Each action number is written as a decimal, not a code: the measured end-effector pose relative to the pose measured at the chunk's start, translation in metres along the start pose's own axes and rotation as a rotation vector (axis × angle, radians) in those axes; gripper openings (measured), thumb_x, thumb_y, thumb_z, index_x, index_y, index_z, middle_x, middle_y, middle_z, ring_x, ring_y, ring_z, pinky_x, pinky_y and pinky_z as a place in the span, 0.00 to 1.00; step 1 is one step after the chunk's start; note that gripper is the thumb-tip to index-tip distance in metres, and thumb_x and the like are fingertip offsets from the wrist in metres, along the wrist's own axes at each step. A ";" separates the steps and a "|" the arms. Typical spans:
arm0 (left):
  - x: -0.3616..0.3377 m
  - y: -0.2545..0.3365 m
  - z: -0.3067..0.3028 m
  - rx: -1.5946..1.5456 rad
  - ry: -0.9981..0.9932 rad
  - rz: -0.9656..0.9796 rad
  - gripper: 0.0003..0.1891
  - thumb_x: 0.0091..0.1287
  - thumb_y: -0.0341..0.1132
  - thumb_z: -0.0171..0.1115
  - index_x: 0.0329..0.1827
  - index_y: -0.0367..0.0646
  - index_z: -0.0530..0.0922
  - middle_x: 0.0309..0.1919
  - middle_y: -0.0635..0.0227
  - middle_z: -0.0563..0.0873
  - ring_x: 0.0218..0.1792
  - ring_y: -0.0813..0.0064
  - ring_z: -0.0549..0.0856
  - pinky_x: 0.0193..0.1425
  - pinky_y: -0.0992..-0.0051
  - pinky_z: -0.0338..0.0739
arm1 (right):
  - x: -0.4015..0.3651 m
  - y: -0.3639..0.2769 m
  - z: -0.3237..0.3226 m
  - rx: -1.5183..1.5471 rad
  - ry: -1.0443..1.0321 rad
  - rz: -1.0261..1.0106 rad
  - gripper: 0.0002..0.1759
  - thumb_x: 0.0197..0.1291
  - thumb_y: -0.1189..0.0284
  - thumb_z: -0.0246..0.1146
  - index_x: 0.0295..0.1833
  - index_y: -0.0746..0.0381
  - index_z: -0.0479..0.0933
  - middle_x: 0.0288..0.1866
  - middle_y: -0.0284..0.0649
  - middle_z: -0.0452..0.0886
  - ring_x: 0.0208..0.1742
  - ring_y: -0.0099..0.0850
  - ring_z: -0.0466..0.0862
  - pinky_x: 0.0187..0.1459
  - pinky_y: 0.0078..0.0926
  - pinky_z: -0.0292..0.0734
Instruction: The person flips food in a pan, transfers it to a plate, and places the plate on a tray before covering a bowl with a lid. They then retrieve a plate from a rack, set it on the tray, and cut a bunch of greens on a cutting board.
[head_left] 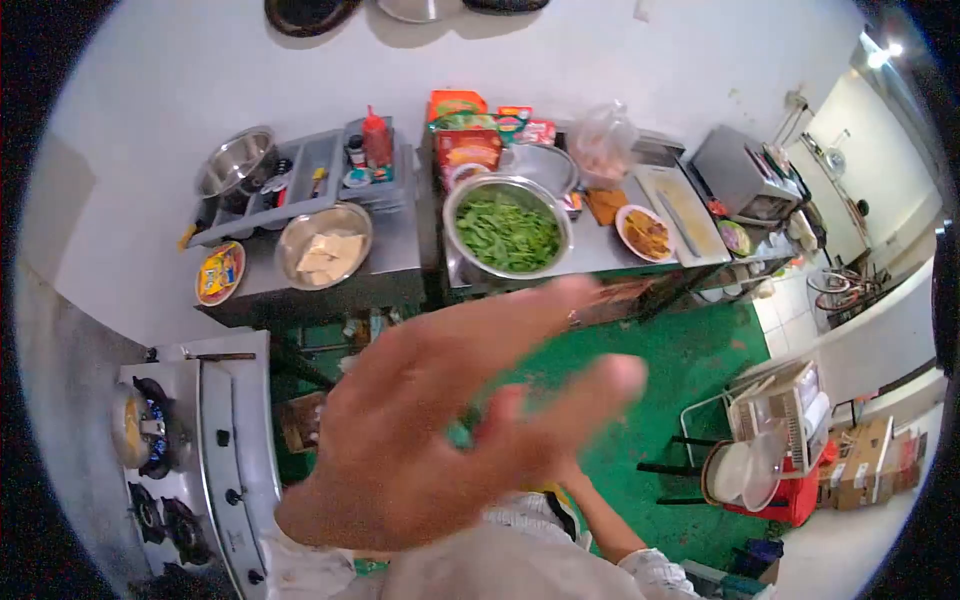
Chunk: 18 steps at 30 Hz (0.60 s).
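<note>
My left hand (420, 420) is raised close to the camera, blurred by motion. Its fingers stretch to the right and are spread apart, with nothing visible in them. Behind it, my right forearm (605, 515) comes up from the lower right; most of the right hand is hidden by the left one. Beyond the left hand, on the metal counter, stands a steel bowl (452, 235) full of leafy greens (508, 232). To its left, another steel bowl (292, 240) holds pale blocks like tofu (330, 257).
A pan (128, 425) sits over a blue flame on the gas stove (215, 440) at left. A knife (680, 225) lies on a cutting board (700, 215), beside a plate of brown food (645, 233). A chair (760, 400) holding containers stands at right on the green floor (690, 350).
</note>
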<state>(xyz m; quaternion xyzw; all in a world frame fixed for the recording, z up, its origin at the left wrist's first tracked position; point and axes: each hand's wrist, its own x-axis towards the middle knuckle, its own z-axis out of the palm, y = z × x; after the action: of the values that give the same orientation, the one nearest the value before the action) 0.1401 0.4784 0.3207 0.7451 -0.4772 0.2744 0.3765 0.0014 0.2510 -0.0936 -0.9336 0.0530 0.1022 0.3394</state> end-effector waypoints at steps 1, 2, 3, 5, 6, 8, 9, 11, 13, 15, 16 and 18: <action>0.020 0.014 0.024 -0.020 0.067 0.135 0.10 0.60 0.34 0.61 0.44 0.49 0.84 0.51 0.60 0.83 0.45 0.67 0.84 0.43 0.67 0.80 | -0.011 0.022 -0.011 -0.030 0.027 0.003 0.17 0.60 0.65 0.59 0.52 0.60 0.77 0.44 0.49 0.81 0.49 0.48 0.80 0.51 0.43 0.75; 0.038 0.035 0.049 -0.074 0.133 0.134 0.09 0.58 0.34 0.62 0.42 0.50 0.84 0.49 0.62 0.83 0.43 0.68 0.84 0.42 0.67 0.81 | -0.022 0.045 -0.023 -0.036 0.025 0.034 0.17 0.59 0.65 0.59 0.52 0.60 0.77 0.44 0.49 0.81 0.49 0.48 0.80 0.51 0.43 0.75; 0.054 0.051 0.071 -0.127 0.200 0.136 0.09 0.56 0.34 0.62 0.39 0.52 0.84 0.47 0.64 0.84 0.42 0.70 0.84 0.42 0.66 0.81 | -0.034 0.069 -0.034 -0.043 0.022 0.072 0.16 0.59 0.65 0.59 0.51 0.60 0.78 0.44 0.49 0.81 0.48 0.48 0.80 0.51 0.43 0.75; 0.081 0.082 0.110 -0.147 0.215 0.173 0.09 0.55 0.34 0.62 0.39 0.52 0.84 0.47 0.64 0.84 0.42 0.70 0.84 0.42 0.66 0.81 | -0.061 0.121 -0.062 -0.064 0.009 0.157 0.16 0.59 0.66 0.59 0.51 0.60 0.78 0.45 0.49 0.81 0.48 0.48 0.80 0.50 0.43 0.76; 0.095 0.094 0.128 -0.134 0.191 0.193 0.09 0.55 0.34 0.62 0.39 0.51 0.84 0.47 0.64 0.84 0.42 0.70 0.84 0.42 0.66 0.81 | -0.075 0.148 -0.076 -0.078 -0.002 0.203 0.16 0.59 0.66 0.59 0.51 0.60 0.78 0.45 0.49 0.82 0.48 0.48 0.80 0.50 0.43 0.76; 0.120 0.116 0.162 -0.095 0.083 0.236 0.09 0.55 0.35 0.62 0.39 0.51 0.84 0.46 0.64 0.84 0.42 0.70 0.84 0.42 0.66 0.82 | -0.103 0.202 -0.106 -0.109 -0.015 0.292 0.16 0.58 0.66 0.60 0.50 0.60 0.79 0.45 0.48 0.82 0.47 0.47 0.81 0.50 0.43 0.76; 0.130 0.127 0.178 -0.076 0.006 0.255 0.09 0.55 0.35 0.62 0.39 0.51 0.84 0.46 0.64 0.84 0.41 0.70 0.84 0.42 0.66 0.82 | -0.118 0.226 -0.121 -0.119 -0.019 0.337 0.15 0.58 0.67 0.60 0.50 0.60 0.79 0.45 0.48 0.82 0.47 0.47 0.81 0.49 0.42 0.76; 0.152 0.146 0.205 -0.038 -0.143 0.287 0.10 0.55 0.35 0.62 0.39 0.51 0.84 0.46 0.64 0.84 0.41 0.70 0.84 0.42 0.66 0.82 | -0.142 0.272 -0.149 -0.144 -0.020 0.416 0.15 0.58 0.67 0.60 0.49 0.60 0.79 0.45 0.48 0.82 0.47 0.47 0.81 0.49 0.42 0.76; 0.170 0.162 0.228 -0.011 -0.269 0.310 0.10 0.55 0.35 0.62 0.40 0.51 0.84 0.45 0.64 0.84 0.41 0.70 0.84 0.42 0.66 0.82 | -0.161 0.309 -0.175 -0.165 -0.016 0.461 0.15 0.57 0.67 0.60 0.48 0.60 0.80 0.45 0.48 0.82 0.46 0.46 0.81 0.48 0.42 0.76; 0.190 0.170 0.249 0.000 -0.341 0.328 0.10 0.54 0.35 0.62 0.40 0.51 0.83 0.45 0.65 0.84 0.41 0.69 0.84 0.42 0.66 0.82 | -0.169 0.334 -0.197 -0.176 0.009 0.476 0.14 0.57 0.68 0.60 0.48 0.60 0.80 0.46 0.48 0.82 0.46 0.46 0.82 0.48 0.42 0.77; 0.201 0.174 0.258 -0.002 -0.384 0.341 0.10 0.54 0.35 0.62 0.40 0.51 0.83 0.45 0.65 0.84 0.41 0.69 0.84 0.42 0.66 0.82 | -0.169 0.345 -0.207 -0.173 0.019 0.475 0.14 0.57 0.68 0.61 0.48 0.60 0.80 0.46 0.48 0.82 0.46 0.46 0.82 0.48 0.42 0.77; 0.217 0.177 0.276 -0.009 -0.456 0.357 0.10 0.54 0.35 0.62 0.40 0.51 0.83 0.45 0.65 0.84 0.41 0.69 0.84 0.42 0.66 0.82 | -0.153 0.333 -0.235 -0.169 0.056 0.448 0.14 0.56 0.68 0.61 0.47 0.60 0.81 0.46 0.48 0.82 0.46 0.45 0.82 0.47 0.42 0.77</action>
<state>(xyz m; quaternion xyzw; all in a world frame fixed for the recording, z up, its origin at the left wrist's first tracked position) 0.0768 0.0950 0.3841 0.6901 -0.6744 0.1599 0.2084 -0.1676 -0.1504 -0.0906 -0.9260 0.2596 0.1532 0.2273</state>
